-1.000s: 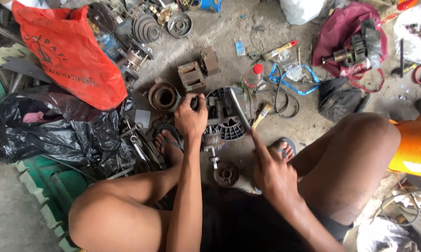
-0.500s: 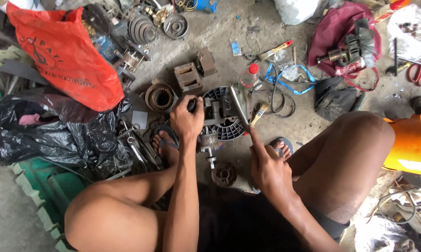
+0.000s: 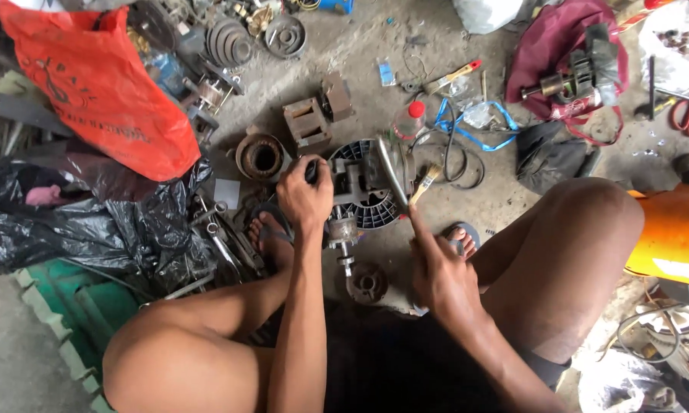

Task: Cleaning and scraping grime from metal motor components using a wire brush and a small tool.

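The person is squatting over a concrete floor [image 3: 359,61], working on a small electric motor with a black vented fan housing [image 3: 363,191] lying at the centre of the view. The left hand [image 3: 304,197] is clenching its grip on a dark handle at the motor's nine o'clock edge. The right hand [image 3: 440,271], at five o'clock from the motor, is grasping a long metal tool [image 3: 390,170] in its grip, and the tool's shaft is slanting up across the housing. A small paintbrush [image 3: 426,182] is lying just beside the motor at three o'clock. A rusty stator ring [image 3: 261,157] is sitting near it at ten o'clock, and an orange plastic bag [image 3: 92,88] is lying well apart, further towards ten o'clock.
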